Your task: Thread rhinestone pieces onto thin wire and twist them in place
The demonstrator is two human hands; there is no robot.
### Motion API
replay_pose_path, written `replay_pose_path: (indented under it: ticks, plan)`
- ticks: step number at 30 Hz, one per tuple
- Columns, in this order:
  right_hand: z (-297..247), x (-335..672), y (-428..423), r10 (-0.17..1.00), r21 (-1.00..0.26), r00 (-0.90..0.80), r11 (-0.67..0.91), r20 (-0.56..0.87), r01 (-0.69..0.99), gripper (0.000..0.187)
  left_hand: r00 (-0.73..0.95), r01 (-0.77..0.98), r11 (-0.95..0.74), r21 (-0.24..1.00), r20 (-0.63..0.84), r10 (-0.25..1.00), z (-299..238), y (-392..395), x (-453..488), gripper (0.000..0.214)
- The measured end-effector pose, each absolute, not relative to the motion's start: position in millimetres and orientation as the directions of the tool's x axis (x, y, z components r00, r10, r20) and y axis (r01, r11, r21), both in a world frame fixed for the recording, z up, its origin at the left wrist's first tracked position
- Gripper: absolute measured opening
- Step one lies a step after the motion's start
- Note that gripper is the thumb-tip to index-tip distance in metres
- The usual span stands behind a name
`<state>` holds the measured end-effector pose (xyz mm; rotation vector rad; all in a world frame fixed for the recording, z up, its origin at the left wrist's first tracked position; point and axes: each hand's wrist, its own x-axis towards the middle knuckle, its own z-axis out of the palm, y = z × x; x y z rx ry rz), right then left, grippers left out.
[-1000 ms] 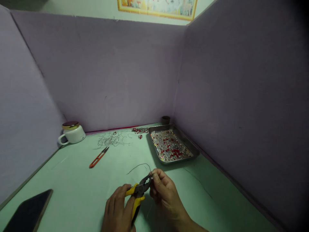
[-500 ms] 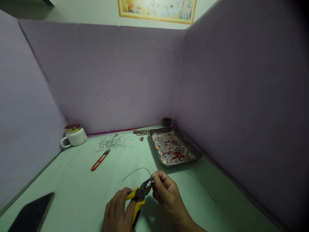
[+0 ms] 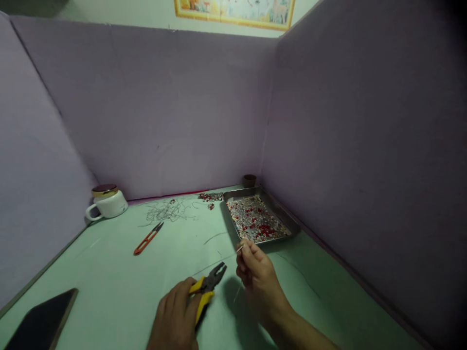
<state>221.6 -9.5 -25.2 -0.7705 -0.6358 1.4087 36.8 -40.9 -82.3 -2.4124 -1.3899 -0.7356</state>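
Note:
My left hand (image 3: 175,313) is wrapped round a pair of pliers (image 3: 208,287) with yellow handles and dark jaws. The jaws are slightly parted, with nothing visible between them. My right hand (image 3: 257,272) pinches a thin wire (image 3: 219,261) between thumb and forefinger, just in front of the tray. One length of the wire runs down to the left from the fingertips, and a short end hangs below the hand. What else the right fingers may hold is hidden.
A metal tray (image 3: 297,228) of red and pale beads stands at the right. Behind lie tangled wires (image 3: 166,211) and red beaded pieces (image 3: 210,197). Orange thread snips (image 3: 148,239), a white lidded mug (image 3: 111,204) and a dark phone (image 3: 42,321) are on the left; a small dark pot (image 3: 249,181) is at the back.
My right hand has moved up and away from the pliers with the wire. The pliers' jaws have come off it, and my left hand has dropped slightly left.

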Motion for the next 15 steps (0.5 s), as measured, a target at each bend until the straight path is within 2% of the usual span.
replay_pose_path:
  ticks: [1,3,6,9,11,13,15]
  plan:
    - [-22,225,-7,0.994,-0.763,0.063,-0.025,-0.086,-0.645,0.032,0.437,0.865,-0.501,0.007,0.479,0.761,-76,-40,33,0.056]
    - [-15,230,-5,0.981,-0.733,-0.094,-0.189,-0.169,-0.654,0.028,0.325,0.937,-0.348,0.011,0.336,0.884,-60,-38,27,0.056]
    - [-13,228,-9,0.862,-0.752,-0.396,-0.482,-0.315,-0.450,0.021,0.142,0.989,-0.145,0.014,0.139,0.980,-34,-33,21,0.040]
    - [-22,219,-16,0.780,-0.787,-0.474,-0.564,-0.408,-0.251,0.018,0.070,0.997,-0.071,0.006,0.037,0.997,-21,-25,14,0.029]
    - [-29,213,-21,0.763,-0.800,-0.478,-0.571,-0.434,-0.184,0.017,0.050,0.998,-0.051,0.021,0.034,0.998,-20,-23,10,0.031]
    - [-33,210,-23,0.753,-0.805,-0.475,-0.575,-0.454,-0.142,0.015,0.046,0.997,-0.054,0.064,0.119,0.992,-18,-24,11,0.034]
    - [-33,209,-25,0.747,-0.807,-0.475,-0.578,-0.465,-0.120,0.016,0.080,0.966,-0.121,0.228,0.182,0.980,-14,-30,16,0.035]
